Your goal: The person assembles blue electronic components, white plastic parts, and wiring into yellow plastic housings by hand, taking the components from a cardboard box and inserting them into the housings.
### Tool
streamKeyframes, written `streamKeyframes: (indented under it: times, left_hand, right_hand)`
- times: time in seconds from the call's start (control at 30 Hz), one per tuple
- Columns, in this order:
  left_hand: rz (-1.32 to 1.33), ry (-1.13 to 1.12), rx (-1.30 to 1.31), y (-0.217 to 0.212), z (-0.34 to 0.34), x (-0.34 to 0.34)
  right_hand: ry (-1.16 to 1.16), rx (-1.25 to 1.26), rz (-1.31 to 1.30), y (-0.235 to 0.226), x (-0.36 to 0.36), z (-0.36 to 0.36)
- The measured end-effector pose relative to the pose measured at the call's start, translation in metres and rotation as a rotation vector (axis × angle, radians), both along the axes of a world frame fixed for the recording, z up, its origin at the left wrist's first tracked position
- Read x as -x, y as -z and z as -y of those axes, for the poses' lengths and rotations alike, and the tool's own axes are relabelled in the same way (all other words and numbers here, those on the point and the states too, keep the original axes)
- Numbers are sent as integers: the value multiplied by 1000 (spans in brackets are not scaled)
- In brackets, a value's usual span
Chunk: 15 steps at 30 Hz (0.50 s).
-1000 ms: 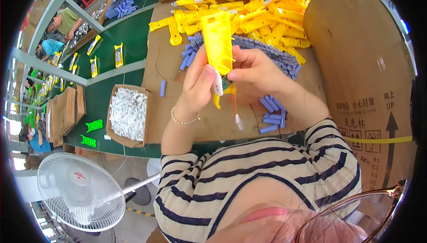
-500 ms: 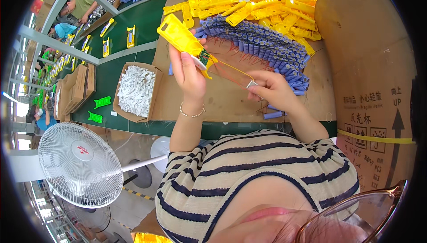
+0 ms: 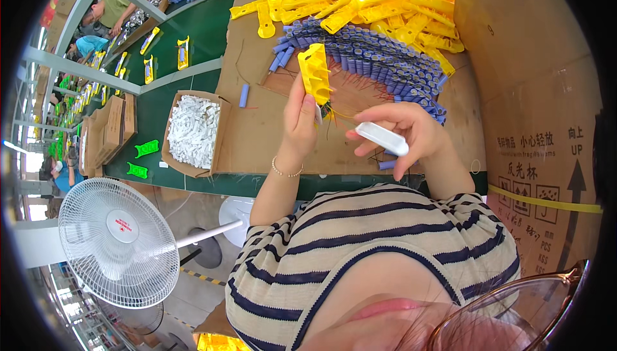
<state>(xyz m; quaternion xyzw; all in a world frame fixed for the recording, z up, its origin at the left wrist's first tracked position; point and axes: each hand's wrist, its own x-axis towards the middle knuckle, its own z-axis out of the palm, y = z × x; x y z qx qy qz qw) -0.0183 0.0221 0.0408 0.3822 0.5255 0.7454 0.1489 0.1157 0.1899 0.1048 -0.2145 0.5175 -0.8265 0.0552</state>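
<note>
Upright in my left hand [image 3: 299, 118] is a yellow plastic housing [image 3: 313, 76], its ribbed inner side showing, gripped near its lower end. My right hand [image 3: 416, 129] holds a white oblong panel [image 3: 382, 138] between its fingers, a little right of the housing. Thin wires [image 3: 340, 116] run from the housing's lower end toward the panel; where they join it is hidden. Beyond both hands lie stacked blue cylindrical cells [image 3: 373, 62] with red leads. A lone blue cell [image 3: 244, 95] rests on the cardboard left of my left hand.
A heap of yellow housings [image 3: 379, 7] lies at the back. To the left stand a cardboard box [image 3: 222, 126] of white parts and two green frames [image 3: 146, 148]. A tall carton [image 3: 533, 81] borders the right; a white fan [image 3: 119, 242] stands lower left. Co-workers sit at far left.
My left hand has moved right and turned the housing upright, ribbed side showing. The white panel in my right hand has turned to show its broad face, nearer the housing. The wires hang slacker.
</note>
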Motion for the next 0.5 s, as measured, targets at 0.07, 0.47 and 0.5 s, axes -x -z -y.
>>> streamKeyframes:
  times: [0.07,0.47,0.5]
  left_hand:
    - [94,36,-16,3,0,-3]
    - [-218,112,205,13,-1,-9]
    - [-257,97,225,13,-1,-10]
  right_hand:
    - [45,-95,48,0,-1,-2]
    - [318,-20,376,23,22,-7]
    - [306,46,373,24,22,-9]
